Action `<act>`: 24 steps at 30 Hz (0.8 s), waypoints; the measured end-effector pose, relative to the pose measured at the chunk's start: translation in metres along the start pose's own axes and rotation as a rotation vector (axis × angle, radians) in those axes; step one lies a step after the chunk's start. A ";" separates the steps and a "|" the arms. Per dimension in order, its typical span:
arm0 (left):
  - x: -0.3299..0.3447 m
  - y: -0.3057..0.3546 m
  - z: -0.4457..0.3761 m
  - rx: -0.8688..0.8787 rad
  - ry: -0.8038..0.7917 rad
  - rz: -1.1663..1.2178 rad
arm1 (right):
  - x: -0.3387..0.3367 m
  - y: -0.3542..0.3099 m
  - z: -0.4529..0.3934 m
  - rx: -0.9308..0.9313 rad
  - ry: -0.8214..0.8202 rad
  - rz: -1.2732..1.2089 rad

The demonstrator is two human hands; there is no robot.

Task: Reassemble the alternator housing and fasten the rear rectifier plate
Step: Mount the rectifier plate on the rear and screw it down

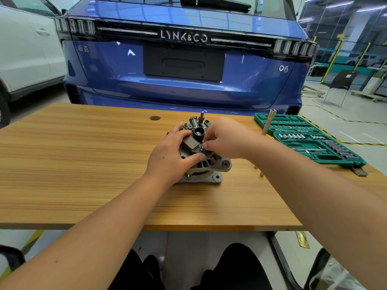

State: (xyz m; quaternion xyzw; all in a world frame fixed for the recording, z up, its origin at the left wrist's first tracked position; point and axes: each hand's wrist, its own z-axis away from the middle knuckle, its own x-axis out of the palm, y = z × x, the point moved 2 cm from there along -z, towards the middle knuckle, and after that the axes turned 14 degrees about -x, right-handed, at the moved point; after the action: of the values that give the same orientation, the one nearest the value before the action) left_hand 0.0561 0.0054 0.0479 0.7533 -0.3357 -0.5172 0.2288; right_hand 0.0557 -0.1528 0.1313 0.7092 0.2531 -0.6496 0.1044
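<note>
Alternator (206, 162) stands shaft-up; left hand (170, 155) grips it, right hand (225, 139) fingers pinch a fastener.

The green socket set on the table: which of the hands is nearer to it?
Right. The right hand is at the alternator's top on the side toward the green socket set. The left hand grips the alternator's other side, farther away.
</note>
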 end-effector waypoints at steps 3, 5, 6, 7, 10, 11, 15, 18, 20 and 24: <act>0.000 0.000 0.000 0.000 -0.013 -0.007 | -0.002 -0.003 -0.001 -0.009 -0.030 0.057; 0.001 0.000 0.001 -0.004 -0.012 -0.002 | -0.003 -0.004 -0.001 -0.013 -0.045 0.073; 0.001 0.000 0.001 -0.006 -0.008 0.001 | -0.003 -0.005 -0.001 -0.019 -0.049 0.073; 0.001 0.000 0.002 -0.005 -0.002 0.002 | -0.003 -0.006 0.000 -0.024 -0.051 0.076; 0.001 -0.001 0.002 -0.003 0.014 0.000 | -0.003 -0.008 0.000 -0.014 -0.040 0.111; 0.002 -0.001 0.002 -0.002 0.015 -0.001 | -0.003 -0.008 0.000 -0.014 -0.043 0.114; 0.002 -0.001 0.001 0.001 0.014 -0.010 | -0.004 -0.010 0.000 -0.019 -0.048 0.151; 0.002 -0.001 0.001 0.003 0.014 -0.015 | -0.004 -0.012 0.001 -0.036 -0.061 0.137; 0.002 -0.002 0.001 0.002 0.011 -0.019 | -0.002 -0.014 0.004 -0.056 -0.058 0.169; 0.003 -0.002 0.002 0.002 0.024 -0.028 | 0.003 -0.009 0.013 -0.106 0.020 0.151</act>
State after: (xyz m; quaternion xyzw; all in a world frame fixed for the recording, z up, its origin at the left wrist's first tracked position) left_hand 0.0559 0.0045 0.0439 0.7642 -0.3229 -0.5110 0.2248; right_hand 0.0400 -0.1504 0.1286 0.7261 0.2339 -0.6187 0.1879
